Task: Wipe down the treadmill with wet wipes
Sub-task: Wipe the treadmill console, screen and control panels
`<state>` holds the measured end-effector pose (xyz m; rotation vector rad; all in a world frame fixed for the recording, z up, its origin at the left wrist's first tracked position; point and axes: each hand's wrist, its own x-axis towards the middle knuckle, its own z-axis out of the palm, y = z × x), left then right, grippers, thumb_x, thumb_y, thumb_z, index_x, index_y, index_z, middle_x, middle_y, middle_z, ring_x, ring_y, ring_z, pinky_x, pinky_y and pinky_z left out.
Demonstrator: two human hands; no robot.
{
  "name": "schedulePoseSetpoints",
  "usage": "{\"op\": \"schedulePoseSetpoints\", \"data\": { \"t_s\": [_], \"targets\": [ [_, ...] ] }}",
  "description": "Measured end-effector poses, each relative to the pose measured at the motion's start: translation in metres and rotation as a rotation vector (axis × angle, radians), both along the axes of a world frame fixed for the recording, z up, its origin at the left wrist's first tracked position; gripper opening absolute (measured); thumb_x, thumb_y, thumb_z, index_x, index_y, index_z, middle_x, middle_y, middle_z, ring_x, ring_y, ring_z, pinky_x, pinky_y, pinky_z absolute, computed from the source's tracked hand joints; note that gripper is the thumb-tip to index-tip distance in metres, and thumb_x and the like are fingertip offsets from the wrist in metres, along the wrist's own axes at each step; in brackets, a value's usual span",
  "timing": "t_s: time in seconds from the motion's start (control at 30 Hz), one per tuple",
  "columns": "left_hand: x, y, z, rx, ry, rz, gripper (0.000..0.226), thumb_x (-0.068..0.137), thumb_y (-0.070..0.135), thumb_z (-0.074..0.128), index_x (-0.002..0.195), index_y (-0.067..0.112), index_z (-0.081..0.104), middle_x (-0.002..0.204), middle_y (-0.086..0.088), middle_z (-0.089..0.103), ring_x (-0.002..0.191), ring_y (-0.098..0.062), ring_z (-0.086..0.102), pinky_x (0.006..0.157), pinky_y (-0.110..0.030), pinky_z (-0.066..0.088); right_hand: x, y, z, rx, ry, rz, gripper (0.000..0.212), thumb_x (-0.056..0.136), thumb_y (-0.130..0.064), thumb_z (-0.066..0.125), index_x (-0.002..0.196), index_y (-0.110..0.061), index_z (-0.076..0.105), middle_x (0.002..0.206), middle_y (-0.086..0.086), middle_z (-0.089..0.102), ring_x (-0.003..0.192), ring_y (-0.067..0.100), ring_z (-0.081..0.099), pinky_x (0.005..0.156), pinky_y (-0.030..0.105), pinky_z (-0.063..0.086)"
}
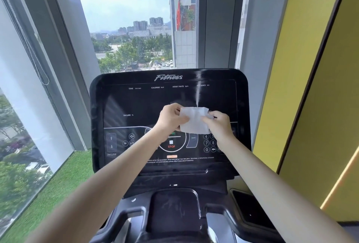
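A white wet wipe (pixel 194 120), folded into a small rectangle, is held up in front of the treadmill's black console (pixel 136 105). My left hand (pixel 171 119) pinches the wipe's left edge and my right hand (pixel 220 124) pinches its right edge. The wipe hides part of the dark screen and the top of the round START/STOP control (pixel 171 144). Whether the wipe touches the screen cannot be told. A pale streak (pixel 197 95) runs down the glossy panel above the wipe.
Below the console sit a dark centre tray (pixel 174 209), curved handlebars (pixel 128 217) and a side cup pocket (pixel 248 209). Big windows (pixel 132 19) stand behind and to the left, green artificial turf (pixel 58 184) lies at left, and a yellow wall (pixel 310 87) rises at right.
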<state>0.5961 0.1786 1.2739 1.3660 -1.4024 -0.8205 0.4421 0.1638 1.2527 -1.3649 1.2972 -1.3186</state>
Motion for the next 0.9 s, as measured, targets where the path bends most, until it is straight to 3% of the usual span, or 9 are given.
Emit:
{"op": "schedulePoseSetpoints", "data": {
  "t_s": [0.1,0.2,0.33,0.43,0.5,0.6,0.73,0.8,0.9],
  "targets": [
    [-0.007,-0.001,0.0,-0.16,-0.267,0.197,0.012,0.08,0.003,0.06,0.09,0.01,0.058,0.076,0.002,0.056,0.069,-0.018,0.055,0.055,-0.035,0.054,0.009,0.0,0.0,0.014,0.002,0.046,0.011,0.081,-0.011,0.067,0.071,-0.011,0.061,0.073,-0.001,0.056,0.068,0.015,0.054,0.064,0.031,0.046],
    [-0.014,0.001,-0.003,-0.179,-0.341,0.22,0.008,0.086,0.018,0.062,0.083,0.018,0.054,0.073,0.009,0.055,0.065,-0.012,0.055,0.051,-0.026,0.046,0.021,0.005,0.008,-0.003,-0.069,0.121,0.014,0.085,-0.016,0.067,0.08,-0.003,0.066,0.069,0.003,0.062,0.059,0.012,0.059,0.059,0.022,0.05],
    [0.0,0.01,-0.001,-0.1,-0.091,0.049,0.012,0.087,0.028,0.063,0.095,0.02,0.061,0.085,0.0,0.063,0.08,-0.018,0.064,0.073,-0.034,0.058,0.031,0.007,0.019,0.022,-0.166,0.166,0.031,0.095,-0.024,0.05,0.08,-0.006,0.07,0.067,0.007,0.069,0.058,0.013,0.066,0.062,0.022,0.054],
    [0.02,0.018,-0.002,-0.075,-0.061,-0.043,0.026,0.083,0.021,0.072,0.105,0.018,0.058,0.087,0.003,0.062,0.071,-0.003,0.061,0.067,-0.02,0.05,0.035,0.005,0.018,0.061,-0.153,0.288,0.046,0.101,-0.031,0.036,0.094,-0.007,0.074,0.085,0.011,0.074,0.077,0.019,0.07,0.078,0.027,0.054],
    [0.033,0.021,-0.003,-0.114,-0.101,0.004,0.028,0.08,0.003,0.068,0.104,0.012,0.057,0.089,0.001,0.06,0.069,-0.003,0.058,0.061,-0.014,0.047,0.046,0.006,0.018,0.036,-0.111,0.303,0.039,0.1,-0.026,0.04,0.099,-0.007,0.074,0.092,0.005,0.073,0.086,0.016,0.067,0.08,0.024,0.052],
    [0.058,0.025,0.004,-0.049,0.088,0.023,0.028,0.082,-0.011,0.054,0.1,0.009,0.059,0.085,-0.006,0.06,0.07,-0.014,0.058,0.061,-0.021,0.047,0.066,0.007,0.022,-0.074,-0.094,0.272,0.019,0.088,-0.003,0.057,0.104,-0.008,0.067,0.095,0.0,0.064,0.086,0.014,0.061,0.078,0.026,0.051],
    [0.088,0.032,0.009,0.07,0.232,-0.084,0.035,0.085,-0.009,0.053,0.113,0.012,0.058,0.091,-0.008,0.062,0.078,-0.019,0.058,0.074,-0.033,0.046,0.092,0.006,0.028,-0.034,-0.1,0.328,0.043,0.08,0.002,0.069,0.115,-0.015,0.05,0.093,0.005,0.058,0.076,0.015,0.059,0.058,0.02,0.052],
    [0.094,0.035,0.005,-0.027,0.122,0.069,0.041,0.084,-0.004,0.06,0.119,0.015,0.051,0.101,-0.005,0.059,0.083,-0.017,0.059,0.077,-0.032,0.049,0.106,0.004,0.029,-0.022,-0.031,0.307,0.032,0.079,0.004,0.066,0.105,-0.013,0.058,0.091,0.009,0.06,0.07,0.016,0.057,0.054,0.021,0.05],
    [0.098,0.041,-0.008,-0.357,-0.32,0.369,0.037,0.081,0.011,0.071,0.112,0.017,0.052,0.106,0.006,0.05,0.085,-0.005,0.052,0.072,-0.021,0.045,0.126,0.0,0.027,0.004,0.019,0.207,0.028,0.075,0.003,0.064,0.095,-0.017,0.061,0.089,0.007,0.06,0.076,0.022,0.059,0.07,0.035,0.054]
  ]
}}
